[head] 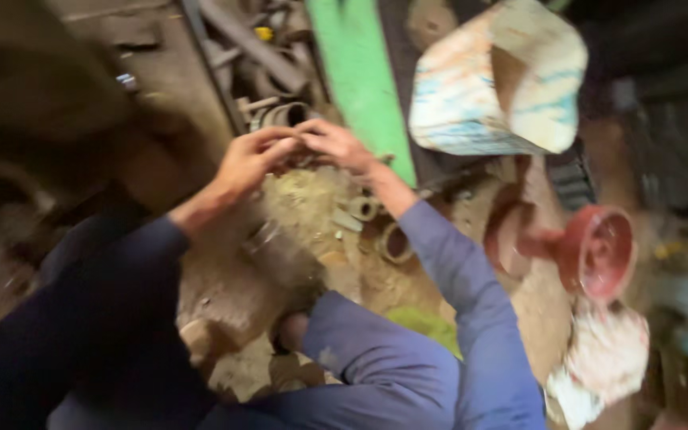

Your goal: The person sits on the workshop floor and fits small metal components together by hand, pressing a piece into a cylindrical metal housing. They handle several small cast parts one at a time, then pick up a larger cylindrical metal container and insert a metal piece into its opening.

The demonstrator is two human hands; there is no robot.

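Clearly both hands meet over a small part at the top of a dusty metal piece (296,231). The left hand (248,163) and right hand (336,146) pinch it with curled fingers; blur hides it. Steady, even pressure from both sides seems best.

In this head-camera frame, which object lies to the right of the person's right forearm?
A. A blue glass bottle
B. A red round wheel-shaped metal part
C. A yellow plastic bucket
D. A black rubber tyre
B: the red round wheel-shaped metal part sits right of the blue-sleeved right forearm, while both hands, left hand and right hand, meet farther up.
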